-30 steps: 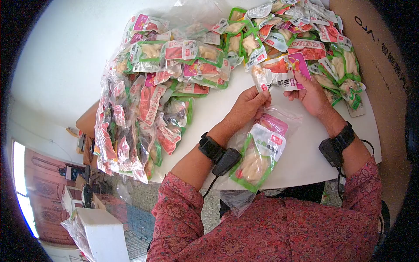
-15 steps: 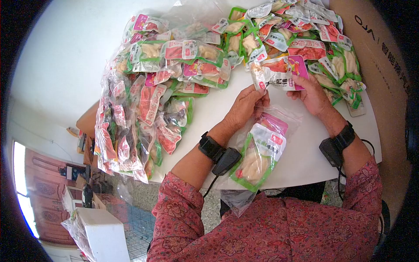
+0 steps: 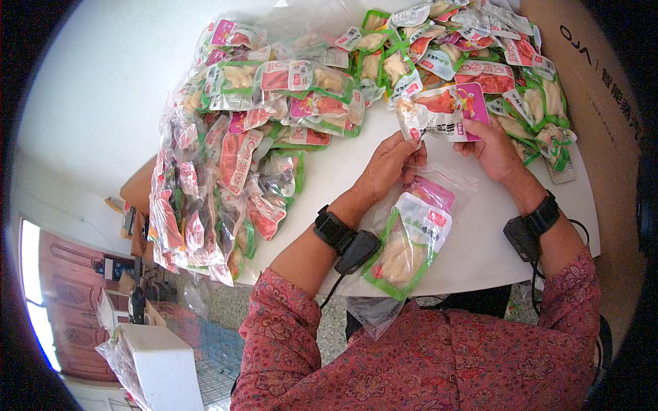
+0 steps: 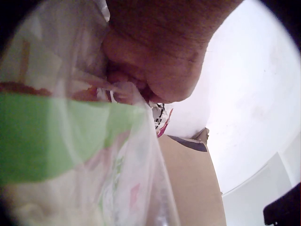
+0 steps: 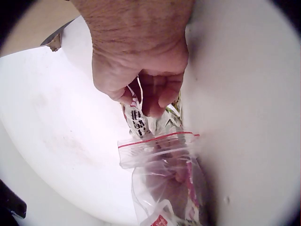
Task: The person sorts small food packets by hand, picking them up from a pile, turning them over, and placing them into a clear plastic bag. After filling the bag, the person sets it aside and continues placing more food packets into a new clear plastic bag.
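Observation:
My right hand [image 3: 495, 149] pinches the right end of a printed snack packet [image 3: 439, 109], white with a purple edge and a picture of reddish meat. My left hand [image 3: 391, 166] is near the packet's lower left corner, fingers curled at the mouth of a clear zip bag [image 3: 462, 188]. The bag has a red zip line [image 5: 160, 137] in the right wrist view and hangs toward the person. Inside it lie a green-edged packet [image 3: 401, 257] of pale meat and a purple packet [image 3: 433, 194]. In the left wrist view the plastic partly covers the left fingers.
Filled clear bags [image 3: 236, 157] are heaped on the left of the white table [image 3: 329, 185]. A pile of loose packets [image 3: 473, 51] lies at the back right. A large brown cardboard box [image 3: 582, 103] borders the right side. Cables run from both wrist cameras.
The held packet has shifted slightly, first left and then back right. The right thumb sits a little lower on it. The left hand and zip bag stay nearly in place.

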A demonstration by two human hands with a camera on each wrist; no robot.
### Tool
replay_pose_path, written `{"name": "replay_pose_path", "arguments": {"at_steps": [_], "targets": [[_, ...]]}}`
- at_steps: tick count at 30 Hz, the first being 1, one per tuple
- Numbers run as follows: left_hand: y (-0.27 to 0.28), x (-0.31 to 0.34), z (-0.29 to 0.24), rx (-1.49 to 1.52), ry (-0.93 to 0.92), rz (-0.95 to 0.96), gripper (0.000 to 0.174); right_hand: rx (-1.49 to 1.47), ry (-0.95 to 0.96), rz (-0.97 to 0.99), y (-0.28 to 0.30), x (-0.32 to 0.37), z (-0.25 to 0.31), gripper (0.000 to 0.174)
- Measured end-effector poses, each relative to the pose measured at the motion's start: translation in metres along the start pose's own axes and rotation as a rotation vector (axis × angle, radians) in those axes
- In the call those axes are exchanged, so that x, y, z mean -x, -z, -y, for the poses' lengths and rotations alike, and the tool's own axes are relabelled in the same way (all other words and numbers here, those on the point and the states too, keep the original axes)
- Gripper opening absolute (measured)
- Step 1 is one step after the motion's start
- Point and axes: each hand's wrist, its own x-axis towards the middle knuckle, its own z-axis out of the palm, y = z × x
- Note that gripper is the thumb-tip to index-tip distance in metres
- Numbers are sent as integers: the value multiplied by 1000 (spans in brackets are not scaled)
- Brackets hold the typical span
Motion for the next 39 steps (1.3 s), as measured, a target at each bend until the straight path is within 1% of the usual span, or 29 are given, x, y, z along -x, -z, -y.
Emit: {"name": "replay_pose_path", "arguments": {"at_steps": [6, 8, 12, 14, 17, 24, 28, 32, 39], "targets": [[1, -1, 1, -64, -50, 7, 20, 45, 30, 22, -4, 2, 2, 27], [2, -1, 1, -71, -49, 13, 20, 38, 10, -20, -7, 4, 6, 29], [3, -2, 4, -62, -48, 21, 20, 44, 25, -6, -7, 4, 7, 33], [3, -2, 4, -64, -55, 22, 21, 77, 16, -36, -9, 5, 9, 36], [2, -1, 3, -59, -42, 16, 21, 74, 41, -5, -6, 3, 6, 37], [0, 0, 1, -52, -17, 3, 28, 73, 43, -31, -6, 2, 5, 34], [1, 0, 1, -38, -14, 15, 32, 96, 38, -4, -3, 2, 5, 31], [1, 1, 2, -57, -3, -1, 33, 106, 30, -1, -4, 3, 7, 31], [1, 2, 2, -1, -22, 2, 34, 111, 25, 6, -6, 4, 8, 30]]}}
